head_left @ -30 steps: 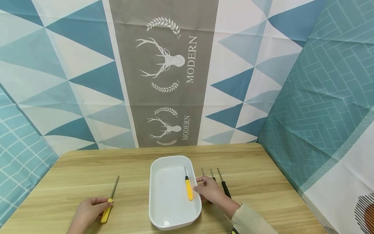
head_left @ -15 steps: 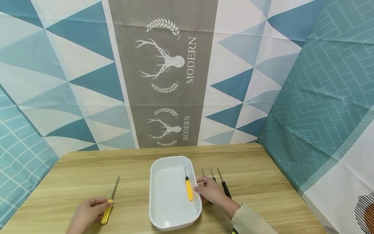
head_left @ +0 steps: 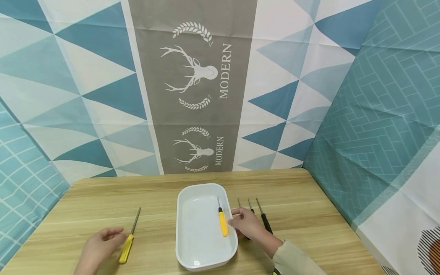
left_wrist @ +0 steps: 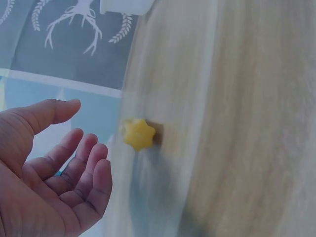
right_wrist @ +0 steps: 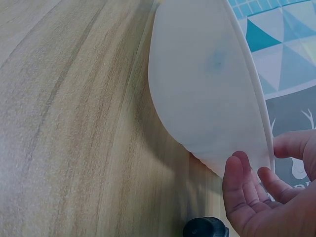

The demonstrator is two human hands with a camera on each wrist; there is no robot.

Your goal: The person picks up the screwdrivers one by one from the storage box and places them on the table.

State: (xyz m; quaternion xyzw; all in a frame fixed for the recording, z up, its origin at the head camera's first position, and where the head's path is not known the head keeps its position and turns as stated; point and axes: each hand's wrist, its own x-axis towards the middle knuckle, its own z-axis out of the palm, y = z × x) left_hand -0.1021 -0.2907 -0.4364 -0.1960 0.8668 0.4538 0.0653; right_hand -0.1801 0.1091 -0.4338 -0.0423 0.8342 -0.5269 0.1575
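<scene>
My left hand (head_left: 102,245) is off the yellow-handled screwdriver (head_left: 127,248), which lies on the table just to its right. In the left wrist view the fingers (left_wrist: 101,183) are loosely curved with nothing in them, apart from the star-shaped end of the yellow handle (left_wrist: 139,134). My right hand (head_left: 246,224) pinches the right rim of a white tray (head_left: 196,263), thumb inside and fingers along the outer wall (right_wrist: 207,98). Inside that tray, near its right wall, rests a smaller screwdriver (head_left: 223,223) with a yellow and black handle.
To the right of the tray several black-handled screwdrivers (head_left: 265,222) lie on the wooden table (head_left: 302,229), partly hidden by my right hand and forearm. A patterned cloth (head_left: 192,114) hangs behind the table's far edge.
My left hand has let go of the yellow screwdriver and drawn slightly left of it. The screwdriver stays where it lay. My right hand keeps its hold on the tray's rim.
</scene>
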